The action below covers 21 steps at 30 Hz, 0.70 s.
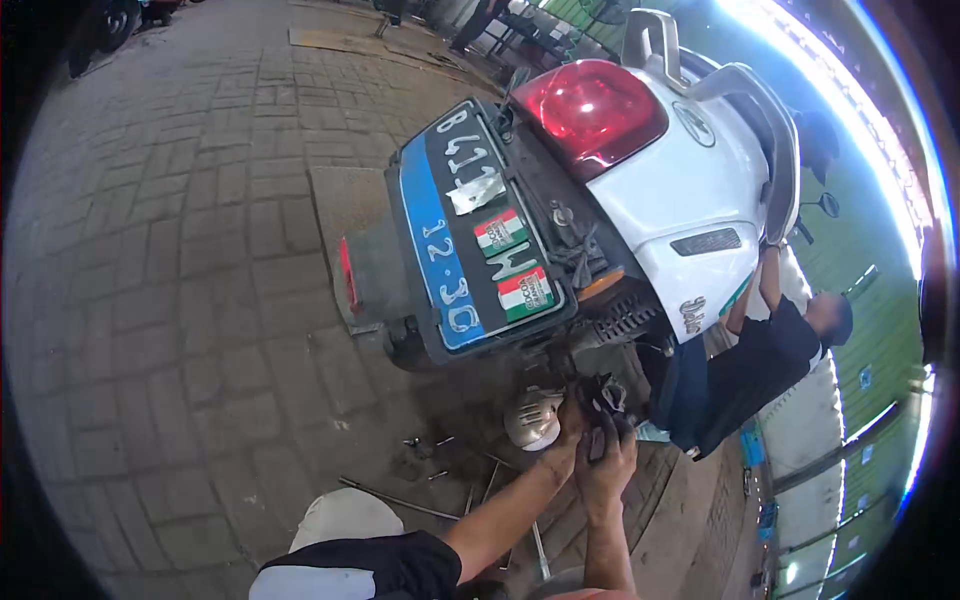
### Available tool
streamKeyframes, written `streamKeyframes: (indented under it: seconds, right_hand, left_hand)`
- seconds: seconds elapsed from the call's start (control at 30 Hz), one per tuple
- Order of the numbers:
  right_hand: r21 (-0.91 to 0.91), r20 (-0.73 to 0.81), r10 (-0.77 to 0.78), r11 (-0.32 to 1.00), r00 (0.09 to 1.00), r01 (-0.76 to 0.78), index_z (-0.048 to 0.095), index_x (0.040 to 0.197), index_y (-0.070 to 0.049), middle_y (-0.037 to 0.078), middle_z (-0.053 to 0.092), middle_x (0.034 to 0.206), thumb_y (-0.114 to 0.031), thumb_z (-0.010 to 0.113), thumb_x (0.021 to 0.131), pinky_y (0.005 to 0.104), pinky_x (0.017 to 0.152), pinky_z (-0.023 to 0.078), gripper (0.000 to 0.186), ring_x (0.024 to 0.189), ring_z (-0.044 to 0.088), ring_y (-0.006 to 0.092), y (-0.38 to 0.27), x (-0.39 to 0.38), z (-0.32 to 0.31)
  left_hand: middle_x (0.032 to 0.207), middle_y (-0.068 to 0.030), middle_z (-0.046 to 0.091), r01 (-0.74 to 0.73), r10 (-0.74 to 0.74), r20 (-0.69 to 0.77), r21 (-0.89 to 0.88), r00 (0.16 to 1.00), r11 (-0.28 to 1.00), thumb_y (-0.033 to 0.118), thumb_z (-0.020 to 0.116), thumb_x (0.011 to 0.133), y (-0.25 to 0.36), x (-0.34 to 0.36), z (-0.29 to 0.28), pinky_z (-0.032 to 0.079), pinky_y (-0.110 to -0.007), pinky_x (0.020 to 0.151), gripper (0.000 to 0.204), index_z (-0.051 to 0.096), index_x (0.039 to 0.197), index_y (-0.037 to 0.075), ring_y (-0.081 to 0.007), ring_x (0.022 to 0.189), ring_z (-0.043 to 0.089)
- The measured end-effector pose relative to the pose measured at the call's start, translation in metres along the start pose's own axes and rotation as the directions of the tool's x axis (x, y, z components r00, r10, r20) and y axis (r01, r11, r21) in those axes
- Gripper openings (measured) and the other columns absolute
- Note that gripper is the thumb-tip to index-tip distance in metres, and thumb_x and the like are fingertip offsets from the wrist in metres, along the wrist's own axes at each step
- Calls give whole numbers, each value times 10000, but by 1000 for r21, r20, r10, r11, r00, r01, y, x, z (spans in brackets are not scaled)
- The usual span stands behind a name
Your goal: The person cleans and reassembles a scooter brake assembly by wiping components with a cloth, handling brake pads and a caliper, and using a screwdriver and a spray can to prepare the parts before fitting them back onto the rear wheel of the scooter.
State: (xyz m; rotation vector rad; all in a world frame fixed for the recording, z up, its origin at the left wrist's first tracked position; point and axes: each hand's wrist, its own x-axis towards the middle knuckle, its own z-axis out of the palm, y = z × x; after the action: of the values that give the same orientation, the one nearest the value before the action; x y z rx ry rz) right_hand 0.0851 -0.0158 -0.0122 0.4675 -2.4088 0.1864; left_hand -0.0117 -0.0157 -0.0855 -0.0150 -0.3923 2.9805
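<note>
My left hand (568, 428) reaches under the rear of a white scooter (690, 200), beside a silver rounded cover (535, 420). Its fingertips are hidden, so I cannot see what they grip. My right hand (606, 470) is right next to it, with its fingers closed around a dark, greasy-looking mechanical part (604, 393). Whether that part is loose or fixed to the scooter is unclear. Above my hands are the black coil spring (622, 320) and the black-framed number plate (440, 240), with a red tail light (592, 112) higher up.
Several small metal parts (437, 475) lie on the brick-paved floor (200, 330) left of my hands. A long metal rod (400, 498) and other thin tools lie near my knee (345, 515). Another person in a dark shirt (765, 355) crouches at the scooter's right side, one arm against its body.
</note>
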Motion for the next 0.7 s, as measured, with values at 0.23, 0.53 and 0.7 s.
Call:
streamKeyframes:
  seconds: [0.23,0.53,0.7]
  right_hand:
    - [-177,91,-8,984,996,24,506,1122,-76,150,501,1075,-224,649,642,410,806,362,522,949,478,328,7,-2,12]
    - [-226,67,90,971,994,-73,522,1099,-65,127,506,1034,-223,675,601,393,814,362,544,944,477,300,28,-5,7]
    - [-238,88,129,966,988,-105,526,1081,-58,118,504,1028,-221,673,594,404,816,358,533,950,473,291,28,-4,10]
  left_hand:
    - [930,-40,505,203,-164,270,-124,949,971,350,321,883,5,10,-25,360,-295,850,301,508,890,115,-173,910,463]
    - [970,-36,516,369,-345,131,-369,929,853,384,306,892,-10,2,-10,355,-301,875,321,508,941,140,-186,932,465]
    - [1083,-37,518,283,-294,142,90,945,955,453,297,896,0,-5,-15,343,-300,909,431,457,1124,124,-152,985,467]
